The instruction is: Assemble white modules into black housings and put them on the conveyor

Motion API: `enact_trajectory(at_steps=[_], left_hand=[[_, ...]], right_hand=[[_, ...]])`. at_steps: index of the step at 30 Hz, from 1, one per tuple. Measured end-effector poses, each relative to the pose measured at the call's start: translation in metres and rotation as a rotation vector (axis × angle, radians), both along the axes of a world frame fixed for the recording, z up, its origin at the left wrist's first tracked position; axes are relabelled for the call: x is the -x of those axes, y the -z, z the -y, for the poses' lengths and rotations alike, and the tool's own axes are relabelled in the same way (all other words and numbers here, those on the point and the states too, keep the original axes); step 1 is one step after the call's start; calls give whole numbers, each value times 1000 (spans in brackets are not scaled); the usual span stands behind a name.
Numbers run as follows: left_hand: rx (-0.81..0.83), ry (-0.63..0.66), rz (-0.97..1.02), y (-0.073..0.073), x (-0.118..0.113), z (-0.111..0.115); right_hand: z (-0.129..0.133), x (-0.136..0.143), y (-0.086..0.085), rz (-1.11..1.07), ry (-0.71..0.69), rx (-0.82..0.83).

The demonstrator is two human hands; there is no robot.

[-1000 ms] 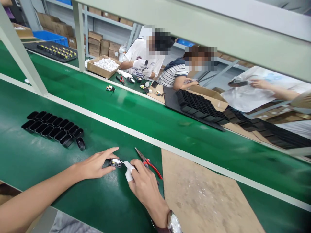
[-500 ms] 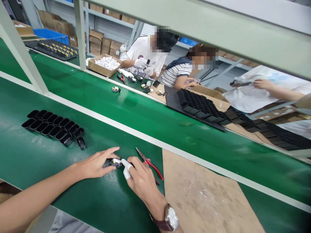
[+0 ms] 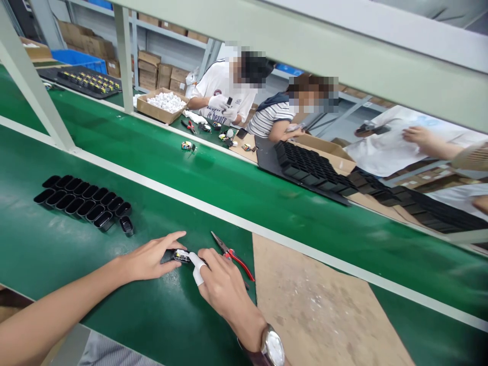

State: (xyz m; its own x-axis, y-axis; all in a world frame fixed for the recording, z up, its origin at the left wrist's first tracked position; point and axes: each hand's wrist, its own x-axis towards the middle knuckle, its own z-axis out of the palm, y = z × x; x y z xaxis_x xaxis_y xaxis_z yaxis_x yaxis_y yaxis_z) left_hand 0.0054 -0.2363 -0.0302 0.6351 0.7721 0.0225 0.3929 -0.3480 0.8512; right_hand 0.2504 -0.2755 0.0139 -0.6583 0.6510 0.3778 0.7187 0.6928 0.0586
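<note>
My left hand (image 3: 152, 258) lies on the green bench with its thumb and fingers around a small black case (image 3: 182, 255). A circuit board with white and yellow parts shows inside the case. From the right, my right hand (image 3: 221, 282) presses the case's end with thumb and index finger, both in white finger cots. Its other fingers are curled, and what lies under them is hidden. Long-nose pliers (image 3: 232, 253) with red handles rest just beyond the right hand, partly covered by it.
Two rows of black cups (image 3: 82, 201) stand at the left, one cup (image 3: 126, 225) apart. A brown board (image 3: 312, 305) lies at right. Beyond a white rail (image 3: 163, 192) runs a green belt (image 3: 160, 152) carrying a small circuit board (image 3: 188, 146). Co-workers sit across it, near stacked black trays (image 3: 305, 162).
The small circuit board on the belt has moved right. My right hand's fingers have shifted slightly at the case, while my left hand stays nearly still. The view has moved a little.
</note>
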Motion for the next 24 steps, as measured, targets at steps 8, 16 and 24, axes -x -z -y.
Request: enact_trajectory(at_steps=[8,16,24], left_hand=[[-23,9,10,2,0,-1],[-15,-2,-5,0,1,0],[-25,5,-2,0,0,0]], right_hand=[[-9,4,0,17,-7,33],[-11,-5,-3,-75,-22,56],[-9,-7,6,-89,-3,86]])
